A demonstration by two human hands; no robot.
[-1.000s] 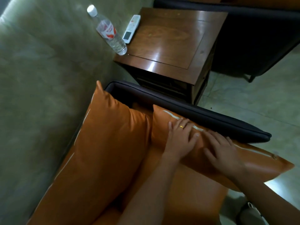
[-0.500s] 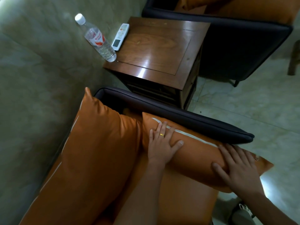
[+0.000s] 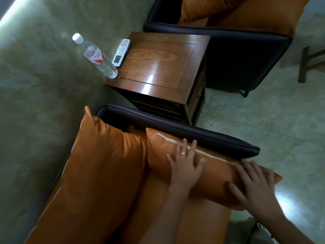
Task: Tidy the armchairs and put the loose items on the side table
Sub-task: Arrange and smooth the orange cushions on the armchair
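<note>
Pressing the side cushion (image 3: 207,171) flat vs chair arm (image 3: 175,131).
L hand (image 3: 184,166) & R hand (image 3: 255,187): grip wide, palms down, holding nothing, likely to seat it snug. Bottle (image 3: 98,59) & remote (image 3: 121,52) already on bench (image 3: 158,67).

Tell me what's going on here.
A person is tidying an armchair: the left hand and right hand press flat on an orange cushion lying along its armrest. A second cushion leans against the back. A bottle and a remote already sit on the side table.
</note>
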